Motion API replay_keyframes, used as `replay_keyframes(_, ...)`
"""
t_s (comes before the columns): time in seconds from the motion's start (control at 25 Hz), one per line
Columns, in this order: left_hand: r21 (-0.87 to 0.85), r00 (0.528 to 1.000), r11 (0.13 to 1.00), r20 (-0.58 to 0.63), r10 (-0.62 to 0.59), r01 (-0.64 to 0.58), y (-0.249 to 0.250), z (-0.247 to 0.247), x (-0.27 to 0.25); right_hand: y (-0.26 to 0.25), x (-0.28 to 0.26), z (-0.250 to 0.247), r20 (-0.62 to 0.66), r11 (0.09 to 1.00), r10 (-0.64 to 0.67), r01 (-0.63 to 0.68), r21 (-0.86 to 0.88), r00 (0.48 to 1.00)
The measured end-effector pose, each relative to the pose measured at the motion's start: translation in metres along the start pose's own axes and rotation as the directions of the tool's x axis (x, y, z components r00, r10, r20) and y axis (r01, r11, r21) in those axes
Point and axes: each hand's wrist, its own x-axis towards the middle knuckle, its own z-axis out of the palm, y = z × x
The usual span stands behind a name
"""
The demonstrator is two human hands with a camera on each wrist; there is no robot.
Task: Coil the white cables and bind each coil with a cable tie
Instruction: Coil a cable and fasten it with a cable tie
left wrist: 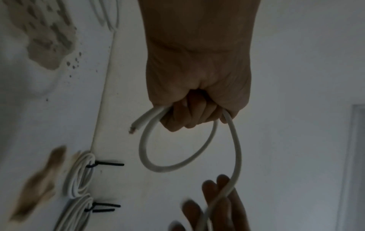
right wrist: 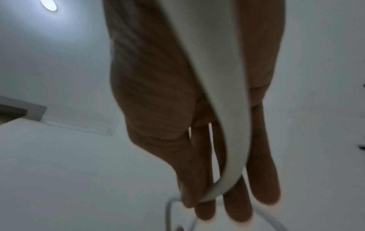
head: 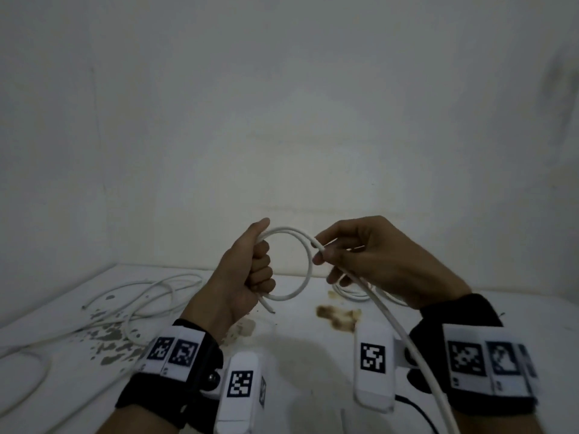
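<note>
We have the white cable (head: 308, 255) up in the air over the table (head: 297, 355), already bent into one round loop. Our left hand (head: 247, 277) is closed in a fist around the spot where the loop crosses itself, with the cut end (left wrist: 136, 125) poking out just below the fingers. Our right hand (head: 369, 255) pinches the running length lightly between thumb and fingertips (right wrist: 205, 212); the other fingers stay nearly straight, and the cable trails across the palm and down past the wrist.

The cable looks light and fairly stiff: it keeps a springy curve instead of drooping, so we judge it will want to spring open if the fist loosens. Its jacket looks smooth, so it should slide easily through a loose pinch. The best hold is at the crossing, gathering each new turn there.

On the table just beyond the hands lie two finished coils (left wrist: 81, 175), each bound with a black tie (left wrist: 104, 164). Loose cables (head: 141, 296) sprawl to the left, still to be coiled. No boxes or bins are visible; everything rests on the stained tabletop.
</note>
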Motion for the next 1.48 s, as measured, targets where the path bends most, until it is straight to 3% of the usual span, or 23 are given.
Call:
replay_keyframes(0.12,-0.113,0.998,0.993,0.065,-0.021,0.028,0.008,0.002,-0.004,0.008,0.018,0.031,-0.179,0.992,-0.097,0.080,-0.102,0.979)
replay_keyframes(0.24,-0.147,0.988,0.987,0.150,-0.038,0.060,0.011,0.003,-0.012,0.022,0.030,0.053,-0.374,0.961,-0.196,0.103,-0.256,0.907)
replay_keyframes(0.36,-0.121,0.965,0.988,0.255,-0.066,0.099,0.014,0.006,-0.019,0.032,0.031,0.055,-0.377,0.991,-0.134,0.126,-0.045,0.916)
replay_keyframes(0.48,-0.124,0.929,0.982,0.361,-0.087,0.140,0.015,0.006,-0.023,0.036,0.026,0.045,-0.277,0.990,-0.065,0.098,0.106,0.959)
replay_keyframes(0.56,-0.060,0.917,0.988,0.384,-0.110,0.144,0.014,0.008,-0.027,0.039,0.026,0.045,-0.300,0.996,-0.080,0.087,0.009,0.951)
replay_keyframes(0.6,-0.002,0.919,0.991,0.376,-0.121,0.131,0.013,0.010,-0.028,0.039,0.028,0.046,-0.390,0.992,-0.115,0.086,-0.091,0.914)
replay_keyframes(0.72,0.129,0.945,0.991,0.317,-0.079,0.039,0.011,0.019,-0.030,0.043,0.029,0.053,-0.701,0.961,-0.210,0.010,-0.278,0.682)
replay_keyframes(0.76,0.142,0.956,0.990,0.290,-0.051,0.009,0.009,0.019,-0.027,0.043,0.028,0.054,-0.737,0.951,-0.214,-0.034,-0.306,0.641)
replay_keyframes(0.84,0.154,0.975,0.988,0.222,-0.027,-0.008,0.008,0.014,-0.021,0.041,0.026,0.049,-0.711,0.942,-0.141,-0.127,-0.310,0.689)
replay_keyframes(0.96,0.221,0.995,0.975,0.102,0.016,-0.038,0.005,-0.004,-0.008,0.040,0.025,0.032,-0.459,0.979,0.135,-0.190,-0.075,0.878)
replay_keyframes(1.0,0.255,0.998,0.966,0.056,0.037,-0.050,0.004,-0.014,-0.003,0.041,0.021,0.025,-0.409,0.982,0.163,-0.187,-0.021,0.898)
replay_keyframes(1.04,0.288,0.998,0.956,-0.003,0.058,-0.055,0.004,-0.028,0.001,0.040,0.017,0.014,-0.469,0.987,0.145,-0.163,0.003,0.871)
replay_keyframes(1.12,0.329,0.989,0.944,-0.130,0.077,-0.030,0.007,-0.063,0.006,0.039,0.004,-0.022,-0.725,0.989,0.126,-0.028,0.147,0.677)
replay_keyframes(1.16,0.323,0.985,0.946,-0.160,0.062,-0.007,0.009,-0.081,0.006,0.036,-0.005,-0.040,-0.783,0.963,0.158,0.080,0.255,0.601)
replay_keyframes(1.2,0.298,0.985,0.954,-0.166,0.041,0.011,0.011,-0.096,0.006,0.030,-0.011,-0.053,-0.783,0.932,0.179,0.153,0.330,0.595)
replay_keyframes(1.32,0.225,0.994,0.974,-0.109,0.015,0.010,0.021,-0.103,0.006,0.017,-0.004,-0.047,-0.684,0.958,0.115,0.101,0.268,0.720)
replay_keyframes(1.48,0.244,1.000,0.970,0.017,0.022,-0.025,0.023,-0.058,0.003,0.019,0.031,0.029,-0.406,0.968,0.148,-0.047,0.248,0.902)
